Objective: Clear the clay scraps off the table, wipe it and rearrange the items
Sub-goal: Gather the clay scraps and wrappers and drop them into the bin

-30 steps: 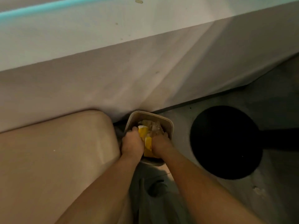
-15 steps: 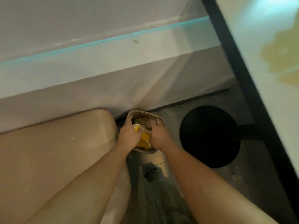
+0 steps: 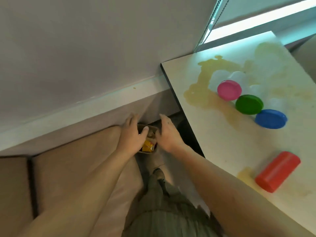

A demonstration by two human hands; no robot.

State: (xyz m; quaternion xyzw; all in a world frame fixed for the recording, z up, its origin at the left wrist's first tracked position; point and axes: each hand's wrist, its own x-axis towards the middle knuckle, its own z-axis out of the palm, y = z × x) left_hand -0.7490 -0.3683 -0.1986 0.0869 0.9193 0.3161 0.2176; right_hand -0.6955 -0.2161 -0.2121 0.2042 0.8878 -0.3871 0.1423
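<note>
A small beige bin (image 3: 148,152) stands on the floor between the sofa and the table, with yellow scraps (image 3: 148,145) inside. My left hand (image 3: 132,134) hovers over its left side with fingers spread and holds nothing. My right hand (image 3: 166,134) hangs above its right side, fingers loosely straight, also without anything in it. The white table (image 3: 230,142) at the right carries a yellowish smear (image 3: 201,93). On it stand tubs with a pink lid (image 3: 229,89), a green lid (image 3: 249,104) and a blue lid (image 3: 271,118). A red tub (image 3: 277,173) lies on its side.
A beige sofa (image 3: 68,168) fills the lower left, against a white wall and skirting board (image 3: 85,106). My leg in grey-green trousers (image 3: 164,211) and a shoe (image 3: 158,173) are below the bin. A blind cord (image 3: 207,28) hangs at the window behind the table.
Both hands have let go of the yellow scraps and lifted out of the bin with fingers opened. My view has risen and swung right, bringing the table top and tubs into sight.
</note>
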